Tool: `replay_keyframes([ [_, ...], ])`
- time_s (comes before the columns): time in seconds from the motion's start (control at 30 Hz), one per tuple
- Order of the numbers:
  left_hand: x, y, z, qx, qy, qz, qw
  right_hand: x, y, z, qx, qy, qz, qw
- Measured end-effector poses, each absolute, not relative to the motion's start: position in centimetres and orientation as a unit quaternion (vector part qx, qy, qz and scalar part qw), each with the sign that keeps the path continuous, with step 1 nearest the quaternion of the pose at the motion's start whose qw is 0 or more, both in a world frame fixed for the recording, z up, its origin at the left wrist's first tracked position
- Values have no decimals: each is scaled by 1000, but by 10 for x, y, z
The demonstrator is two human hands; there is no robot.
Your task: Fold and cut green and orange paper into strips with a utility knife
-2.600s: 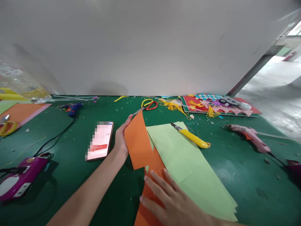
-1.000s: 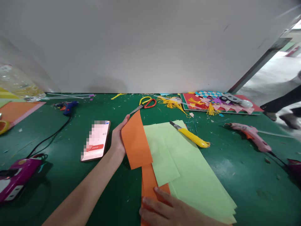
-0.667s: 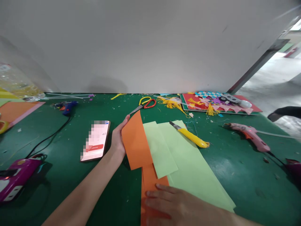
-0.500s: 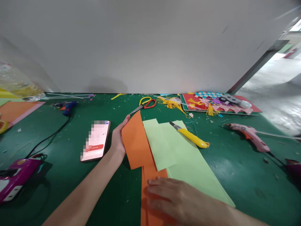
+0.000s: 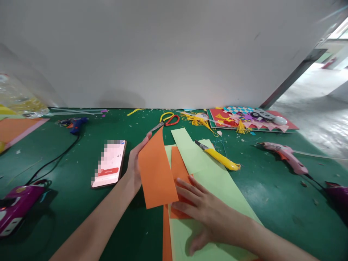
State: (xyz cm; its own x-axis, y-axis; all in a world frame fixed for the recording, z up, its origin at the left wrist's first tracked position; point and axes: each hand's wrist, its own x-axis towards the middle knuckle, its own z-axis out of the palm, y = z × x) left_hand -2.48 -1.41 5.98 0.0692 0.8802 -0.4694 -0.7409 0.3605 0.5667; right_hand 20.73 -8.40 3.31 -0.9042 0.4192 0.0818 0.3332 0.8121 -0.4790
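My left hand (image 5: pixel 133 167) grips a sheet of orange paper (image 5: pixel 157 173) by its left edge, holding it raised and slightly curved. Its fingers are partly hidden behind the sheet. My right hand (image 5: pixel 210 210) lies spread, fingertips on a smaller orange paper piece (image 5: pixel 178 166) that rests on light green paper (image 5: pixel 233 195). A light green strip (image 5: pixel 187 145) sits beside that piece, angled away from me. Across the green paper's far part lies a yellow utility knife (image 5: pixel 221 157), its blade pointing left. Scissors (image 5: pixel 165 121) with yellow and red handles lie just beyond the raised sheet.
A phone (image 5: pixel 110 163) lies left of my left hand. A blue glue gun (image 5: pixel 77 125) and a purple corded device (image 5: pixel 20 206) are further left. At right rests a pink glue gun (image 5: pixel 288 154). Decorated red card (image 5: pixel 290 124) and yellow tassels (image 5: pixel 199 119) lie near the wall (image 5: pixel 168 54).
My right hand has moved forward, and the smaller orange piece and green strip have slid away from me. More green paper shows near me. The raised orange sheet now shows more of its face.
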Motion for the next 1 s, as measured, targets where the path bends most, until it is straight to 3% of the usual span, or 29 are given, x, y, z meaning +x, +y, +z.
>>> replay_keyframes([
  [0.3, -24, -13, 54, 78, 387, 579, 713, 203, -84, 30, -192, -946, 222, 136],
  [0.5, -22, -12, 53, 91, 376, 546, 743, 211, -64, 14, -359, -907, 106, 194],
  [0.77, -6, -14, 33, 413, 477, 433, 644, 214, -55, 8, -384, -906, 34, 174],
  [1.0, -9, -14, 26, 497, 502, 436, 557, 216, -57, 15, -376, -917, 3, 132],
])
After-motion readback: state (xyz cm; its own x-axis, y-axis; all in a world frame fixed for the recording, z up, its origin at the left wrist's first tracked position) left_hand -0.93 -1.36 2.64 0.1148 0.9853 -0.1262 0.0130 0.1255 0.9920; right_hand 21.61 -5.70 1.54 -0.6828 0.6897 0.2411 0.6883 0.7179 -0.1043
